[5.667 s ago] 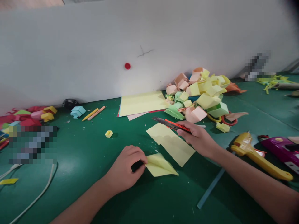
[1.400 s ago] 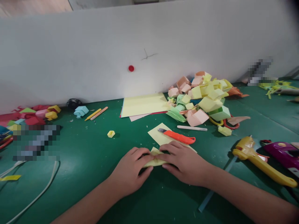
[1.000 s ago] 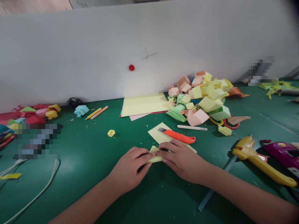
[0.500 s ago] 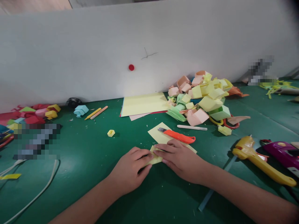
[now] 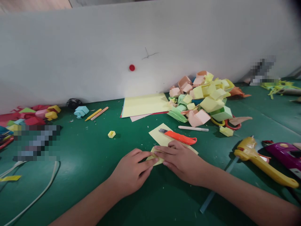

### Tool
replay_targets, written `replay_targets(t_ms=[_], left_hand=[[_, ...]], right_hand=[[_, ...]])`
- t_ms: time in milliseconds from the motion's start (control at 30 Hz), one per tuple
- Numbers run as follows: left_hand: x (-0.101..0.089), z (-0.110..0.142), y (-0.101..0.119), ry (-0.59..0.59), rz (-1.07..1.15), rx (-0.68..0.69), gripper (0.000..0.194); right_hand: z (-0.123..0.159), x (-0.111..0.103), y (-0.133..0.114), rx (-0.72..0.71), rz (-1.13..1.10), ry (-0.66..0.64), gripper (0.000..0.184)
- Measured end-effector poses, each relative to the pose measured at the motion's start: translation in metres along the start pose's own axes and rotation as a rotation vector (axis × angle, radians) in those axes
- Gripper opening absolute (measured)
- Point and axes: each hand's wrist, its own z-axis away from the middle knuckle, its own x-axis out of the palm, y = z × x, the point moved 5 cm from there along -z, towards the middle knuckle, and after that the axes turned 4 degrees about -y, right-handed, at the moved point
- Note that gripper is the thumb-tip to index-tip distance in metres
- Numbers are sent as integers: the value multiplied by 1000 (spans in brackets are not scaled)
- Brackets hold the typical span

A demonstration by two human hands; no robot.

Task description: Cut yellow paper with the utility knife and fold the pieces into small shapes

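Both my hands meet over a small piece of yellow paper (image 5: 159, 160) that lies on the green table and looks folded. My left hand (image 5: 132, 171) presses its fingertips on the paper's left part. From the right, my right hand (image 5: 182, 163) holds the paper down with its fingers, covering much of it. Just beyond the right hand is a flat yellow sheet (image 5: 157, 134), partly hidden by the hand. A utility knife (image 5: 180, 137) with an orange handle rests across that sheet, blade out to the left.
A white pen (image 5: 193, 128) lies behind the knife. A heap of folded paper pieces (image 5: 204, 97) stands back right, beside stacked paper sheets (image 5: 144, 105). At right lies a yellow glue gun (image 5: 261, 160) with a glue stick (image 5: 208, 202). A small yellow paper cup (image 5: 111, 134) sits left.
My left fingertips have slid slightly to the right along the yellow paper. My right hand stays almost in place.
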Motion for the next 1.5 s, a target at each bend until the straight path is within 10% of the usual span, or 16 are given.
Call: replay_targets(t_ms=[1500], left_hand=[[-9, 1, 4, 9, 69, 108, 20]], right_hand=[[3, 0, 1, -31, 77, 12, 45]])
